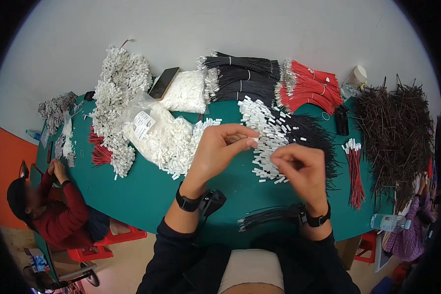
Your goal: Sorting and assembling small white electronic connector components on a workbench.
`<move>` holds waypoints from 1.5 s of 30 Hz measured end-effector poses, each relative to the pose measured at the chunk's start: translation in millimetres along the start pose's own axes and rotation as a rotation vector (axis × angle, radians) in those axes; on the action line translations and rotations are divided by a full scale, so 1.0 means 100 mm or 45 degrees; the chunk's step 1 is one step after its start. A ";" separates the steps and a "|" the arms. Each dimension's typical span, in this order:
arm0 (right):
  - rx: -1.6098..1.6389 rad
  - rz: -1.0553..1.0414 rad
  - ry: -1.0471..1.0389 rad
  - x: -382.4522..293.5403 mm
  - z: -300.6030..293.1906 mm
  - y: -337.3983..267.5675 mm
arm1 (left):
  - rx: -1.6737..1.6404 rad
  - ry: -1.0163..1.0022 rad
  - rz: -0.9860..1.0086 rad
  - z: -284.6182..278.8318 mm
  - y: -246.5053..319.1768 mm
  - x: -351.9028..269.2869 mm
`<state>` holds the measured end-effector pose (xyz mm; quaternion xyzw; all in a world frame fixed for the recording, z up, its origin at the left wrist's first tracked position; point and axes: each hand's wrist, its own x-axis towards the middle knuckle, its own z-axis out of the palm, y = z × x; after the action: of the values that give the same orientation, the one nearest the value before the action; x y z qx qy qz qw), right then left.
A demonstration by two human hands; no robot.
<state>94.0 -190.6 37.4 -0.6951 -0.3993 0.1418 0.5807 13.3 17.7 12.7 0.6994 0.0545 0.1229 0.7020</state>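
My left hand pinches a small white plastic connector housing between thumb and index finger. Close to it, my right hand hovers with curled fingers, slightly blurred; whether a wire is between them cannot be made out. Under and behind both hands spreads a pile of black wires with white housings on their ends. Loose white housings spill from a clear plastic bag beside my left hand. A thin bundle of black wires with bare metal terminals lies near my right wrist.
Tied bundles of black wires and red wires line the back. A smartphone rests on another bag of housings. Red wires with white ends and a brown heap lie right. A seated person is left.
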 end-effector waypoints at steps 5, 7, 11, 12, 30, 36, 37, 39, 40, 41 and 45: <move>-0.107 -0.128 0.291 0.06 -0.03 0.05 | -0.177 0.015 -0.048 0.05 0.15 -0.06; -0.193 -0.159 0.266 0.06 -0.02 -0.02 | -0.212 0.016 -0.049 0.06 0.16 -0.08; -0.415 -0.308 0.295 0.09 0.01 -0.06 | -0.176 -0.002 -0.063 0.06 0.17 -0.09; -0.415 -0.305 0.298 0.09 0.01 -0.06 | -0.156 -0.010 -0.060 0.06 0.17 -0.09; -0.555 -0.481 0.370 0.07 0.01 -0.04 | -0.264 -0.026 -0.062 0.08 0.13 -0.07; -0.595 -0.505 0.380 0.07 -0.01 -0.05 | -0.304 -0.044 -0.054 0.06 0.11 -0.07; -0.597 -0.506 0.381 0.07 -0.01 -0.05 | -0.304 -0.045 -0.055 0.06 0.11 -0.07; -0.599 -0.507 0.381 0.06 -0.01 -0.05 | -0.305 -0.050 -0.063 0.06 0.11 -0.06; -0.605 -0.509 0.382 0.06 -0.01 -0.05 | -0.304 -0.049 -0.063 0.07 0.11 -0.07; -0.610 -0.511 0.382 0.06 -0.01 -0.06 | -0.299 -0.045 -0.053 0.07 0.12 -0.07; -0.620 -0.526 0.383 0.06 -0.01 -0.06 | -0.201 0.005 -0.055 0.09 0.13 -0.08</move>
<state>96.5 -186.8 44.5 -0.7309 -0.4636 -0.1818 0.4667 6.5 6.6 25.4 0.6402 0.0612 0.1132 0.7573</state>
